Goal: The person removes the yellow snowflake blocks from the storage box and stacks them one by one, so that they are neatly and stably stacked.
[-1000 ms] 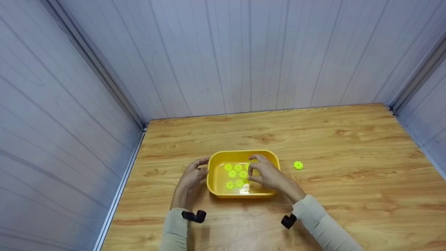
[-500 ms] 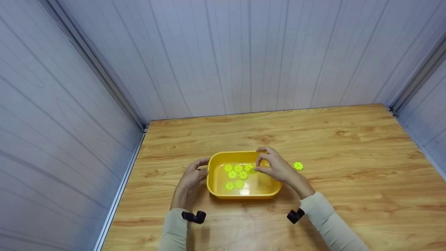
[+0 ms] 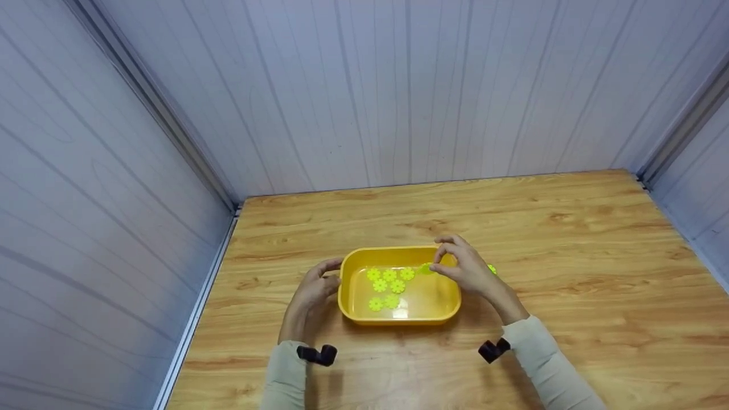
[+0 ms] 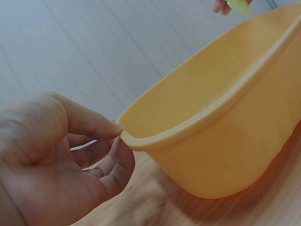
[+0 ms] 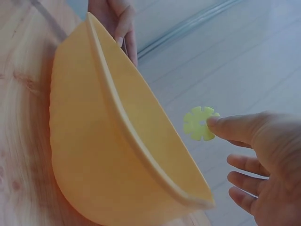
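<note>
A yellow plastic basin (image 3: 398,323) stands on the wooden table, with several flat yellow-green notched discs, shaped like flowers, lying on its bottom (image 3: 380,285). At its left end my left hand (image 3: 312,286) pinches the rim between thumb and fingers, as the left wrist view shows up close. Between thumb and index finger, my right hand (image 3: 470,272) holds one notched disc (image 5: 201,123) above the right part of the basin, its other fingers spread apart. Just right of the basin another notched disc (image 3: 492,269) lies on the table, partly hidden behind the right hand.
The wooden table (image 3: 569,245) extends around the basin to pale panel walls (image 3: 398,97) at the back and both sides. Black camera mounts sit at the left wrist (image 3: 317,354) and the right wrist (image 3: 493,349).
My right hand has risen from inside the basin and moved right, lifting a notched disc. The left hand stays at the basin's left rim.
</note>
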`<state>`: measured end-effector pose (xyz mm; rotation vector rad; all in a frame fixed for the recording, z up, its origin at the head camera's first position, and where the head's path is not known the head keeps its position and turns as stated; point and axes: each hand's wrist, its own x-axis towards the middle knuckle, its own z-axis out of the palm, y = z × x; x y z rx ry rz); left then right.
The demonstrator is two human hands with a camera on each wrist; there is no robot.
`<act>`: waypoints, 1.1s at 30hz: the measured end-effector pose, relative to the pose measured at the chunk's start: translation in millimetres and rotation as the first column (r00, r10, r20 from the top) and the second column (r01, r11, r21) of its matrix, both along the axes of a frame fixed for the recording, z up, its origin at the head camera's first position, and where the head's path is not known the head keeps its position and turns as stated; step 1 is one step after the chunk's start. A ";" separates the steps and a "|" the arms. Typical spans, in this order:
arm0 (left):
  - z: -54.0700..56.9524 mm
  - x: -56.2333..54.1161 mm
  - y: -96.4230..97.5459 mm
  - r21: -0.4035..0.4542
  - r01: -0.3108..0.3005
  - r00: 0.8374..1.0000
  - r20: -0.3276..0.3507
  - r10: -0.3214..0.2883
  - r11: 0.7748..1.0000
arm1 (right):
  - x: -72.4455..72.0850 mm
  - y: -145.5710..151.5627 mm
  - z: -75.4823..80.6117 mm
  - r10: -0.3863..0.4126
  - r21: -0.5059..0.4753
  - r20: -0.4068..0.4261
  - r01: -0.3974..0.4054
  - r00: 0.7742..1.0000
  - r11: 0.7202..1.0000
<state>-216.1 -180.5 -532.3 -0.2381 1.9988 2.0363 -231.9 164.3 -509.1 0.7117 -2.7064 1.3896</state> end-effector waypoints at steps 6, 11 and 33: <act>-2.0 0.9 -1.6 -0.001 0.028 0.999 -0.038 -0.028 1.000 | -2.1 10.5 0.1 -0.017 -0.045 -0.019 0.016 1.000 0.999; -0.4 1.0 -0.2 0.017 0.009 1.000 -0.010 -0.009 1.000 | -5.4 20.3 0.1 -0.050 -0.054 -0.003 0.050 0.999 0.997; 2.4 1.5 1.0 0.007 -0.006 1.000 0.008 0.006 1.000 | -9.0 56.4 -5.3 -0.154 -0.116 0.077 0.162 0.985 0.980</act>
